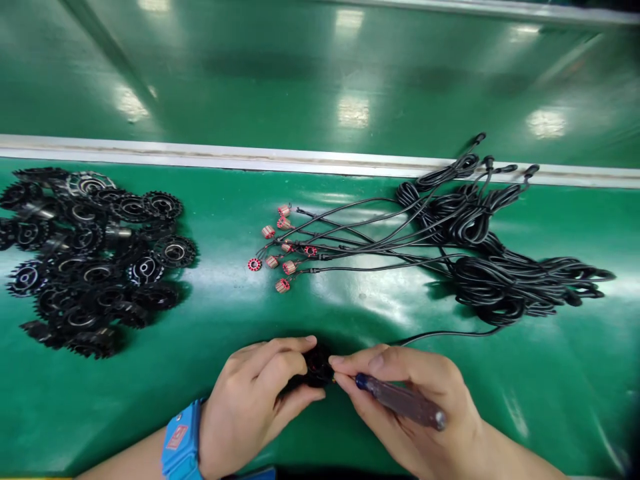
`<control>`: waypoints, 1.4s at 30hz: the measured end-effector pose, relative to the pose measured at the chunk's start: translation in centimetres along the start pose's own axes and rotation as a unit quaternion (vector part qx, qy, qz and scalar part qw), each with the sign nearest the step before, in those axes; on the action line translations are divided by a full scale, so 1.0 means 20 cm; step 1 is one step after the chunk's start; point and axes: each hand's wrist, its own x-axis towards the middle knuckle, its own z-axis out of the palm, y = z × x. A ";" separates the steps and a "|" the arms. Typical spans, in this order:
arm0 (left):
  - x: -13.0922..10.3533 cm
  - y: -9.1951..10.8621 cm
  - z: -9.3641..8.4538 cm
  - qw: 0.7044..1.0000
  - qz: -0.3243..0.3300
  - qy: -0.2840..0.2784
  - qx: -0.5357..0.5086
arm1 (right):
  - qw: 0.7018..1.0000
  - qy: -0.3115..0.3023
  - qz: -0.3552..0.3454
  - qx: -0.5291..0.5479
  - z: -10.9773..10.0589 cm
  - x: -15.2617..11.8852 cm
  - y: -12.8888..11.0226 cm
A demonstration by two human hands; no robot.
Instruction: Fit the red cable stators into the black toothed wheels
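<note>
Near the front of the bench, my left hand (255,393) is closed around a black round part (319,367), which is mostly hidden by the fingers. A reddish spot shows inside it. My right hand (425,400) grips a screwdriver (400,399) with a dark brownish handle and a blue collar. The thumb and forefinger pinch close to its front end, right at the black part's edge, so the tip is hidden. From behind the right hand, one black cable runs up to the cable bundles. A blue wrist strap (181,443) circles my left wrist.
Black toothed round parts (97,270) lie heaped at the left. Several small copper-wound coils with red ends (269,231) sit mid-bench, on leads from coiled black cables (500,280) at the right. A pale rail (210,155) crosses behind them on the green bench (220,293).
</note>
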 end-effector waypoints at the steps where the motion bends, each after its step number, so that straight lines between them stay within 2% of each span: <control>1: 0.01 0.00 -0.01 1.000 0.006 -0.003 0.002 | 1.000 0.018 0.012 -0.003 -0.02 0.01 -0.02; 4: 0.04 -0.01 -0.04 1.000 0.020 -0.001 0.014 | 0.996 0.082 0.025 0.037 -0.08 0.04 -0.04; 6: 0.06 -0.05 -0.07 0.998 0.000 0.027 0.054 | 0.994 0.099 0.014 0.050 -0.11 0.06 -0.03; 9: 0.11 -0.11 -0.11 0.984 -0.049 0.082 0.148 | 0.997 0.069 -0.026 0.016 -0.11 0.10 0.01; 11: 0.14 -0.15 -0.12 0.977 -0.060 0.094 0.182 | 0.997 0.030 -0.062 -0.026 -0.07 0.12 0.03; 14: 0.18 -0.18 -0.11 0.976 -0.049 0.090 0.191 | 0.992 -0.011 -0.086 -0.089 0.02 0.13 0.06; 19: 0.18 -0.17 -0.11 0.982 -0.031 0.087 0.165 | 0.980 -0.025 -0.100 -0.167 0.11 0.14 0.10; 27: 0.19 -0.16 -0.11 0.986 -0.021 0.065 0.150 | 0.969 0.003 -0.108 -0.222 0.10 0.17 0.15; 32: 0.18 -0.13 -0.10 0.989 -0.049 0.060 0.128 | 0.956 -0.027 -0.077 -0.283 0.09 0.20 0.18; 36: 0.18 -0.12 -0.08 0.989 -0.039 0.042 0.134 | 0.943 -0.050 -0.062 -0.323 0.09 0.20 0.20; 39: 0.18 -0.12 -0.09 0.992 -0.026 0.031 0.120 | 0.944 -0.063 -0.060 -0.318 0.09 0.20 0.21; 42: 0.17 -0.11 -0.09 0.995 -0.012 0.012 0.097 | 0.958 -0.063 -0.059 -0.274 0.08 0.20 0.20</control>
